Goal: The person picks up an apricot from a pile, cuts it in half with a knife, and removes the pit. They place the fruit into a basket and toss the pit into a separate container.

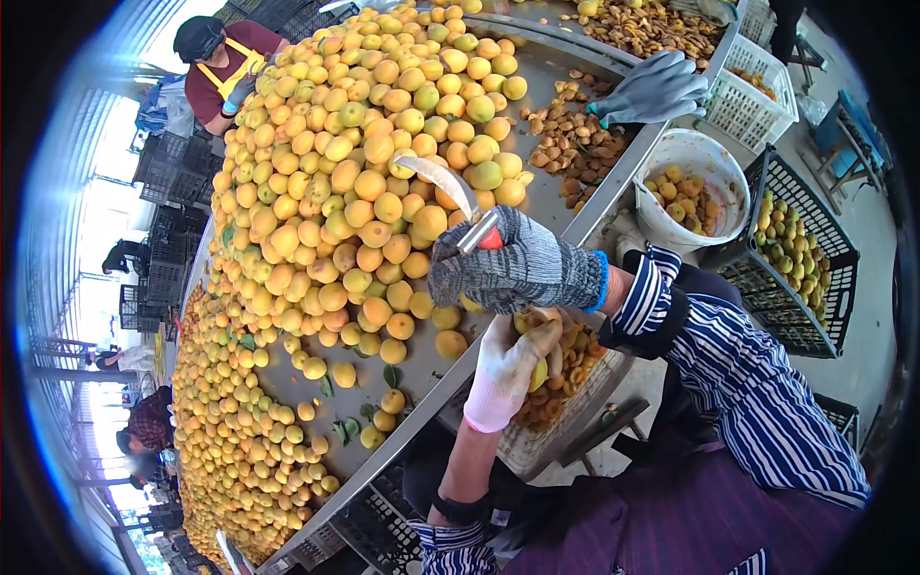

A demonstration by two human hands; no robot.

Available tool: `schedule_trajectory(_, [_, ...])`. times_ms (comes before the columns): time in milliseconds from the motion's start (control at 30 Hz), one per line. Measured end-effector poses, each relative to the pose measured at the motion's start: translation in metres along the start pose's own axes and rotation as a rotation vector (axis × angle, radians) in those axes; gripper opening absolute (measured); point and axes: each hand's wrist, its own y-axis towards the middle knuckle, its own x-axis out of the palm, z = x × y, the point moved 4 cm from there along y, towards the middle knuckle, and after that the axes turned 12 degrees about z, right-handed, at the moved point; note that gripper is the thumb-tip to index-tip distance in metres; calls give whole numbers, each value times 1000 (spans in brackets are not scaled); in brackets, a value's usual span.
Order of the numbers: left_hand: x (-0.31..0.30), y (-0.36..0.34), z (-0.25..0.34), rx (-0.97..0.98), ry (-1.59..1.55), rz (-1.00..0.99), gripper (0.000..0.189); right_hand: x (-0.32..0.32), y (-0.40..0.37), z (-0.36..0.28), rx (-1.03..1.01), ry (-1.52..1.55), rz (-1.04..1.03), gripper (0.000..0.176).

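Note:
My right hand (pixel 508 264), in a grey knit glove with a blue cuff, is closed round the red handle of a curved knife (pixel 443 180). The blade points up and left over the heaped apricots (pixel 364 182). Just below it, my left hand (pixel 513 359) wears a white and pink glove and has its fingers closed round an apricot (pixel 539 375), mostly hidden by the glove. Beneath both hands stands a light crate (pixel 532 450) holding cut apricot pieces (pixel 572 369).
The metal table's raised rim (pixel 412 422) runs between me and the heap. Apricot pits (pixel 575 134) and a spare grey glove (pixel 656 88) lie on the table. To the right stand a white bucket (pixel 738 163) and a black crate (pixel 843 259) of greenish fruit. Another person (pixel 216 77) works opposite.

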Motion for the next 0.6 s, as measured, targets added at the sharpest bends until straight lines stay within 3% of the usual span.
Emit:
schedule_trajectory(100, [0,-1,-4,4,-13,-12,25,-2,-1,7,61,8,-58,30])
schedule_trajectory(200, [-1,-2,-10,138,78,43,21,-14,5,27,-116,-35,12,32])
schedule_trajectory(233, [-1,-2,-7,134,82,35,21,-10,-3,7,-200,-293,-18,33])
schedule_trajectory(300, [0,-2,-6,-55,15,-22,18,-7,-8,-3,-1022,-980,-35,38])
schedule_trajectory(433, [1,1,-11,62,121,6,19,-12,-11,-4,-1010,-923,-14,46])
schedule_trajectory(500, [-1,5,-20,96,177,39,22,-22,-4,9,-369,-704,-46,42])
schedule_trajectory(533, [0,6,-20,94,175,38,22,-21,-5,7,-276,-420,29,30])
schedule_trajectory(600, [3,7,-16,134,234,62,23,-22,-4,8,-156,-427,72,26])
